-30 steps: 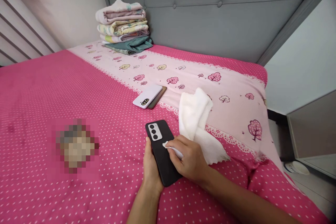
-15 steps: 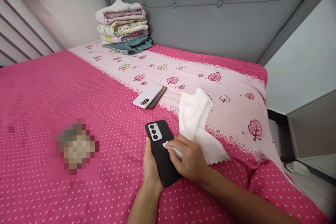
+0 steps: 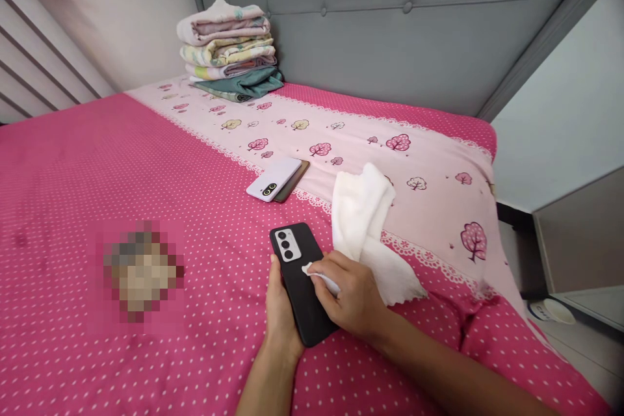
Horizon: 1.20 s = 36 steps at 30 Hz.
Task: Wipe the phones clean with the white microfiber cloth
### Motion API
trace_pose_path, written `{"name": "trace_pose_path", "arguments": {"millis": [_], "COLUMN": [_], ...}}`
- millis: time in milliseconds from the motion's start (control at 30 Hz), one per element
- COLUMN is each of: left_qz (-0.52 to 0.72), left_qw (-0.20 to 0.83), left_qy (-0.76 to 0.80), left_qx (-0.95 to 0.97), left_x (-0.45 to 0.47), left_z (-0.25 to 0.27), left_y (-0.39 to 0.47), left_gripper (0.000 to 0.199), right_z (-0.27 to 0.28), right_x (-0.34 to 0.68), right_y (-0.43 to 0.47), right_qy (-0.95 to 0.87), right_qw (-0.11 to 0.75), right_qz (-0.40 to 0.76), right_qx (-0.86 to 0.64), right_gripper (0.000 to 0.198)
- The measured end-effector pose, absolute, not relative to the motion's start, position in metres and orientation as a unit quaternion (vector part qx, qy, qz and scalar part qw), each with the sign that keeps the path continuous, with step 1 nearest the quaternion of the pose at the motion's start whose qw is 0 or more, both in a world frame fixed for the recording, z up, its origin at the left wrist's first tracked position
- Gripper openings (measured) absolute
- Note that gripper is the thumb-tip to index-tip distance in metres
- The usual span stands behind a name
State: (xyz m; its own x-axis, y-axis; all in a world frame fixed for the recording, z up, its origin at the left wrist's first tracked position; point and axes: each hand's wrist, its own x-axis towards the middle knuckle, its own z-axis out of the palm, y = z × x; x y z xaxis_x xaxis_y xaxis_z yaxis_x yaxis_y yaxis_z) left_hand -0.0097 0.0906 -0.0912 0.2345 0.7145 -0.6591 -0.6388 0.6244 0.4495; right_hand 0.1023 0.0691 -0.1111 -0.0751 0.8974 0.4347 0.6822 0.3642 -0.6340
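Observation:
A black smartphone [image 3: 303,299] with a silver camera block lies tilted in my left hand [image 3: 281,312], its back facing up. The thumb runs along the phone's left edge; the other fingers are hidden beneath it. My right hand [image 3: 348,289] pinches a small white wipe [image 3: 331,283], whose tip touches the phone's back. Just behind my right hand a crumpled white cloth [image 3: 363,208] rests on the bed. Beyond the black phone, a pale lilac phone [image 3: 273,180] lies partly over a brownish phone-like slab [image 3: 293,182].
The bed has a pink dotted bedspread [image 3: 209,234] with a pale tree-print band. A stack of folded cloths [image 3: 229,52] stands against the grey headboard [image 3: 351,45]. A pixelated patch [image 3: 146,273] hides something at left. A white tub [image 3: 552,312] sits on the floor at right.

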Motion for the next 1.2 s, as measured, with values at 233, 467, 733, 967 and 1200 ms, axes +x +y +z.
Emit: {"name": "trace_pose_path", "arguments": {"millis": [233, 467, 733, 967, 1200], "left_qz": [0.434, 0.433, 0.432, 0.43, 0.434], "left_qw": [0.783, 0.781, 0.785, 0.786, 0.786], "left_qy": [0.443, 0.449, 0.441, 0.442, 0.439], "left_qx": [0.049, 0.044, 0.047, 0.045, 0.045], "left_x": [-0.0096, -0.0095, -0.0093, -0.0091, -0.0085], "left_z": [-0.0902, -0.0907, -0.092, -0.0917, -0.0914], "left_y": [0.0901, 0.0906, 0.0911, 0.0913, 0.0906], "left_gripper": [0.048, 0.048, 0.049, 0.05, 0.049], "right_z": [-0.1107, -0.1113, -0.1113, -0.1123, -0.1124], "right_x": [0.1028, 0.1027, 0.1028, 0.103, 0.1022], "right_y": [0.0696, 0.0697, 0.0707, 0.0701, 0.0704], "right_qy": [-0.721, -0.722, -0.721, -0.721, -0.72], "right_qw": [0.405, 0.405, 0.401, 0.402, 0.404], "right_qz": [0.136, 0.134, 0.138, 0.14, 0.136], "right_qx": [-0.545, -0.544, -0.547, -0.547, -0.548], "right_gripper": [0.018, 0.017, 0.018, 0.017, 0.017]}}
